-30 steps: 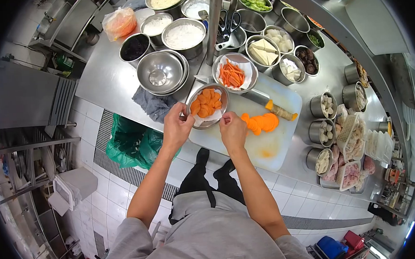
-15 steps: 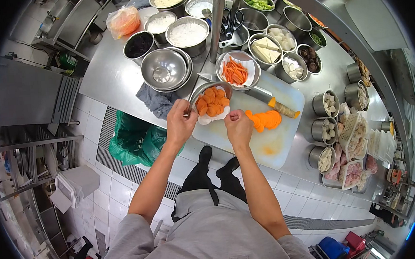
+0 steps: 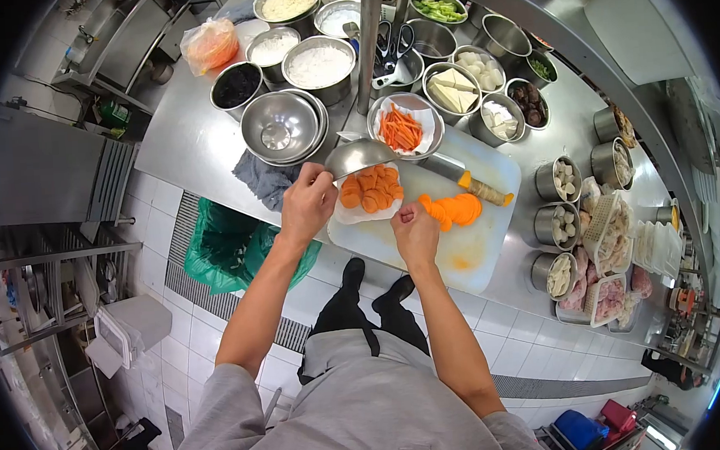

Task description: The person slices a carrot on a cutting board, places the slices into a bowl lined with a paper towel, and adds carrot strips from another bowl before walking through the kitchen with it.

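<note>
My left hand point(image 3: 305, 202) grips the rim of a metal bowl point(image 3: 360, 156), which is tipped up on its side. Below the bowl, a pile of orange carrot slices point(image 3: 371, 188) rests on white paper point(image 3: 358, 216) at the left of the cutting board point(image 3: 469, 255). The fingers of my right hand point(image 3: 416, 231) are pinched together at the paper's right edge. Just right of that hand, more overlapping round carrot slices point(image 3: 456, 211) lie on the board. A knife with a wooden handle point(image 3: 490, 191) lies behind them.
Carrot strips sit in a paper-lined bowl point(image 3: 401, 129) behind the board. Stacked metal bowls point(image 3: 280, 124) and a grey cloth point(image 3: 262, 180) are to the left. A metal post point(image 3: 369, 43) rises from the counter. Below the edge hangs a green bag point(image 3: 221, 246). Several food tubs stand right.
The bowl has been lifted and tipped away from the paper. The carrot slices, inside the bowl before, now lie on the paper. My left hand has risen slightly.
</note>
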Motion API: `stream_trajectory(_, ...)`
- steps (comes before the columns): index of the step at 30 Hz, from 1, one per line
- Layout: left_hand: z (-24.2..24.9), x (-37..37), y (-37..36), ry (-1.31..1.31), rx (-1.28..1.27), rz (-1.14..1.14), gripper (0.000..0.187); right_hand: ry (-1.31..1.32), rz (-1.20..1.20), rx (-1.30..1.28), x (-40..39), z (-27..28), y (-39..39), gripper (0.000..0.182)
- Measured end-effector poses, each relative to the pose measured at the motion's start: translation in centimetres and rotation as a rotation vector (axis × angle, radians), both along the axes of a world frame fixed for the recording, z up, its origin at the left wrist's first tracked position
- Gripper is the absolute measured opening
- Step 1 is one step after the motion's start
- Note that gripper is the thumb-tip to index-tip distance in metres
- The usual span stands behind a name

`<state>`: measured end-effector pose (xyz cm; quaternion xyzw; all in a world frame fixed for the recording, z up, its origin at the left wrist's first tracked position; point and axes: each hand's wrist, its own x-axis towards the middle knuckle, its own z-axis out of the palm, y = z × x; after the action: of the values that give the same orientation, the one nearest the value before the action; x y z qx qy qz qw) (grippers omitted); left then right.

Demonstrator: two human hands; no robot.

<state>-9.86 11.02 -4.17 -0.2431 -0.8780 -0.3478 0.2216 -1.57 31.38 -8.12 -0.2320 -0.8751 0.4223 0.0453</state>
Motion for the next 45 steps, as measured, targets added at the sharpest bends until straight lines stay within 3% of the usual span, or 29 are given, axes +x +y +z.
stream_trajectory(7,0.9,-0.6,-0.3,0.038,0.065,0.049,0.02,0.031,0.175,0.216,0.6,1.3,1.0,0.023)
stream_trajectory(10,0.6,-0.6,-0.9,0.046,0.124,0.039,0.021,0.254,0.131,0.196,-0.5,10.5,1.9,0.027)
stream_trajectory(14,1.8,0.0,-1.0,0.039,0.204,0.087,0.019,0.883,0.156,0.547,-4.4,25.5,5.5,0.026)
stream_trajectory(16,3.3,1.0,-0.9,-0.124,0.417,0.129,0.017,1.12,0.135,0.711,-6.6,32.3,7.5,0.026)
stream_trajectory(17,0.5,0.7,-1.3,-0.17,0.572,0.074,0.016,1.14,0.083,0.776,-7.2,35.1,8.7,0.025)
stream_trajectory(18,0.7,1.5,-1.1,-0.172,0.578,0.052,0.016,1.153,0.03,0.843,-7.3,37.3,9.9,0.024)
stream_trajectory(20,1.9,3.4,-1.1,-0.634,0.964,0.096,0.015,1.086,-0.103,0.973,-7.1,40.5,12.2,0.018)
stream_trajectory(22,2.5,5.1,-1.1,-0.732,0.921,0.067,0.016,1.07,-0.215,0.994,-6.6,41.6,15.1,0.018)
stream_trajectory(24,2.5,6.4,-0.2,-0.823,0.876,0.042,0.016,1.059,-0.325,1.01,-6.1,42.4,18.0,0.019)
stream_trajectory(26,2.7,8.1,1.8,-1.12,0.849,-0.052,0.018,0.801,-0.419,0.759,-5.6,42.4,21.2,0.03)
stream_trajectory(28,2.2,9.7,5.2,-1.19,0.77,-0.159,0.018,0.759,-0.36,0.745,-6.3,41.8,24.2,0.037)
stream_trajectory(30,-1.1,11.0,8.9,-1.222,0.723,-0.266,0.018,0.683,-0.097,0.391,-7.2,41.7,25.8,0.038)
stream_trajectory(31,-2.4,11.3,10.7,-1.228,0.719,-0.267,0.018,0.672,-0.113,0.225,-7.4,41.7,25.5,0.039)
stream_trajectory(36,-6.2,12.1,16.1,-1.343,0.581,-0.229,0.024,0.679,-0.018,0.297,-7.9,42.1,27.5,0.034)
stream_trajectory(40,-3.0,13.0,16.3,-1.302,0.643,-0.164,0.036,0.67,0.017,0.302,-8.0,42.8,27.6,0.028)
stream_trajectory(42,0.4,13.2,15.7,-0.709,0.299,-0.036,0.052,0.727,0.118,0.381,-8.5,42.7,28.7,0.027)
stream_trajectory(44,7.8,11.0,16.2,-0.499,0.391,-0.163,0.041,0.819,0.141,0.438,-8.6,42.0,28.8,0.025)
stream_trajectory(45,11.5,8.8,16.9,-0.263,0.357,-0.26,0.039,0.903,0.164,0.498,-8.7,41.5,28.7,0.022)
